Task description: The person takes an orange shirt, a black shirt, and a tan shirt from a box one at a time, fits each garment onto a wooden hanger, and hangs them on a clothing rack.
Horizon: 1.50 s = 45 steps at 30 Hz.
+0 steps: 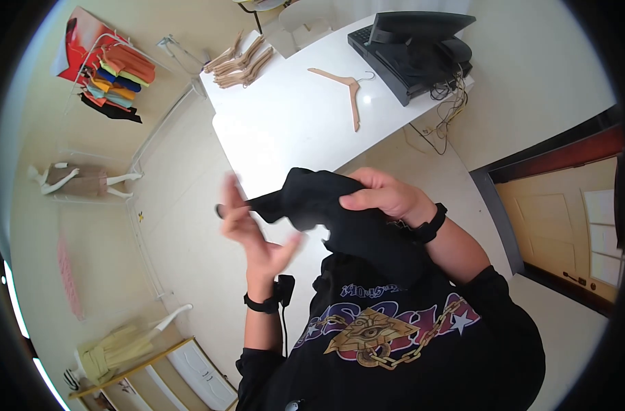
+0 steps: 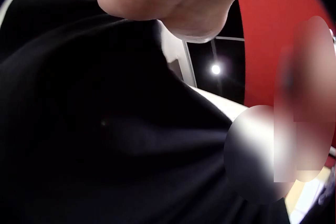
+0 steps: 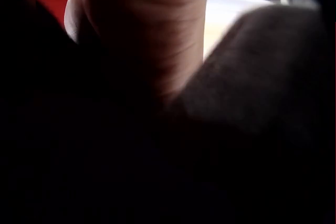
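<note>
A soft black garment (image 1: 319, 198) is held up in front of the chest, bunched near the right and drawn out into a narrow strip toward the left. My right hand (image 1: 388, 195) grips its upper edge, thumb on the near side. The strip runs to the fingers of my left hand (image 1: 247, 229), which are blurred, with the thumb spread away from them; a bit of black shows beyond them. In the left wrist view the dark cloth (image 2: 105, 103) has folds running toward the fingers. Dark cloth hides much of the right wrist view, below a bare hand (image 3: 152, 24).
Ahead stands a white table (image 1: 264, 137) with one wooden hanger (image 1: 354, 89), a pile of hangers (image 1: 240, 65) and a black monitor (image 1: 422, 27). Clothes hang on a rack (image 1: 117, 75) at the far left. Mannequins (image 1: 72, 179) line the left wall; a door (image 1: 559, 219) is at right.
</note>
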Tool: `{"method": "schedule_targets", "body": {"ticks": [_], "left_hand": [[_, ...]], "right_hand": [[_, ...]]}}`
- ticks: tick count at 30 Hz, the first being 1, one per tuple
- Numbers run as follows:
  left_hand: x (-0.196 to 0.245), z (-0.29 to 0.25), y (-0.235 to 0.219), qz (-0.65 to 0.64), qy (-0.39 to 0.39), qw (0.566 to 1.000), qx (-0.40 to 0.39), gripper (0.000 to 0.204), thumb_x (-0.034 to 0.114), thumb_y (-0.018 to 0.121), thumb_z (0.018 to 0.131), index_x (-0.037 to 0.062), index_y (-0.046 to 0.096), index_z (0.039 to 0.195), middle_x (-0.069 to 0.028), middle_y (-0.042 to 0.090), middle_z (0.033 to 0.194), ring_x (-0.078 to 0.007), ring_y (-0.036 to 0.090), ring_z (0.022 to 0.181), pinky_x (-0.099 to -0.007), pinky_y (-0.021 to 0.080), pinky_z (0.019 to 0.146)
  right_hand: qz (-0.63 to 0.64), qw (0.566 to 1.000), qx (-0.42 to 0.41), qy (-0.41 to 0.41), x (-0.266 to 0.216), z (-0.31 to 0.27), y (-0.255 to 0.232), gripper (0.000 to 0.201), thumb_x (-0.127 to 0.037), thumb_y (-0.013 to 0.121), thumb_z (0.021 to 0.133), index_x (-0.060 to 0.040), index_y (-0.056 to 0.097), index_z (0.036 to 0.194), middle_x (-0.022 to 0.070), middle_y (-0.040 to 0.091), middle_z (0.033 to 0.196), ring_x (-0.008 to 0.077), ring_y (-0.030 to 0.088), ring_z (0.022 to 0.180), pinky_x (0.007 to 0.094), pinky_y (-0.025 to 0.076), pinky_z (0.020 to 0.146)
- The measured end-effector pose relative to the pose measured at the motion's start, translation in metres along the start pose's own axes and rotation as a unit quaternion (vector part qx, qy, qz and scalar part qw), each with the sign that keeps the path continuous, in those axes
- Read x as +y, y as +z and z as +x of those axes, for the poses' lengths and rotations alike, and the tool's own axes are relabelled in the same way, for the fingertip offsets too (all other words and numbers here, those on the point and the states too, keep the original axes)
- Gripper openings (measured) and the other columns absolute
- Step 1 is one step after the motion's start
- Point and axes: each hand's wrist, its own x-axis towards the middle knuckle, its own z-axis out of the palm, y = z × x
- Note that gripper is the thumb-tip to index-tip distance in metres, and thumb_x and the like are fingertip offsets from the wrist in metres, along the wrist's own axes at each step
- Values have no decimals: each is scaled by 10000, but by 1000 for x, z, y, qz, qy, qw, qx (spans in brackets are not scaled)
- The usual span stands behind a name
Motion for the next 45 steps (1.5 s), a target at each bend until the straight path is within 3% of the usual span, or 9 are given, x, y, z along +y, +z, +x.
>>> {"method": "schedule_targets", "body": {"ticks": [2, 8, 13, 15, 22, 23, 28, 31, 45], "left_hand": [[24, 0, 21, -133, -51, 978, -155, 1195, 381, 1062, 621, 183, 272, 1495, -358, 107, 1721, -493, 213, 1611, -578, 288, 1285], [42, -42, 35, -164, -250, 915, -272, 1655, 377, 1089, 562, 230, -123, 1680, -335, -79, 1735, -498, 161, 1624, -593, 338, 1272], [40, -48, 40, -36, -158, 940, -301, 945, 244, 944, 839, 59, 417, 1601, -263, 468, 1592, -402, 497, 1459, -484, 453, 1158], [18, -65, 49, -27, -285, 952, -111, 285, 43, 603, 1031, -44, 671, 1294, -196, 723, 1210, -333, 695, 1123, -410, 520, 1007], [14, -36, 28, -156, -295, 942, -18, 307, 101, 522, 1087, -52, 667, 1310, -120, 721, 1250, -208, 658, 1108, -336, 504, 977], [18, -26, 34, -307, -361, 879, 56, 323, 70, 496, 1094, -38, 666, 1347, -123, 700, 1323, -211, 647, 1188, -337, 482, 1038], [37, 19, 36, -450, -413, 784, 115, 515, 325, 409, 1145, 0, 491, 1536, -165, 589, 1513, -339, 575, 1392, -491, 454, 1182], [53, 34, 38, -503, -405, 754, 117, 523, 359, 411, 1158, 21, 476, 1552, -144, 582, 1522, -310, 576, 1392, -479, 453, 1178], [61, 14, 41, -492, -409, 745, 187, 602, 466, 393, 1155, 21, 449, 1557, -169, 584, 1534, -312, 605, 1390, -462, 523, 1150]], "right_hand": [[6, 1000, -24, -6, 4, 11, 6, 297, -158, 676, 1070, 31, 706, 1298, 41, 766, 1122, 90, 706, 969, 253, 561, 880], [125, 981, 110, -103, -3, 14, 16, 188, -172, 638, 1096, -51, 721, 1215, 31, 752, 1137, 142, 715, 1040, 334, 578, 942], [168, 971, 68, -158, -4, 10, 11, 166, -157, 618, 1107, -70, 717, 1208, 29, 755, 1163, 147, 712, 1082, 375, 557, 1006], [148, 957, 123, -219, -9, 5, 8, 160, -148, 604, 1114, -71, 721, 1190, 35, 760, 1163, 151, 712, 1088, 385, 549, 1026], [0, 956, 173, -238, -15, -4, -10, 304, -218, 549, 1148, -31, 626, 1376, 33, 720, 1264, 133, 673, 1195, 337, 515, 1075], [-82, 953, 182, -228, -7, -3, -11, 412, -187, 571, 1138, -5, 514, 1503, 48, 665, 1377, 131, 623, 1288, 313, 482, 1111], [-530, 798, 171, -232, 24, -15, 7, 1068, -396, 938, 821, 12, 348, 1612, 248, 419, 1608, 374, 413, 1527, 458, 356, 1252], [-641, 703, 202, -231, 36, -15, 20, 1102, -415, 915, 831, 8, 291, 1635, 282, 393, 1594, 471, 380, 1508, 509, 382, 1236], [-607, 731, 292, -110, 73, 16, 0, 707, -70, 698, 839, 67, 450, 1487, 322, 673, 1240, 480, 666, 1151, 502, 555, 978]]}}
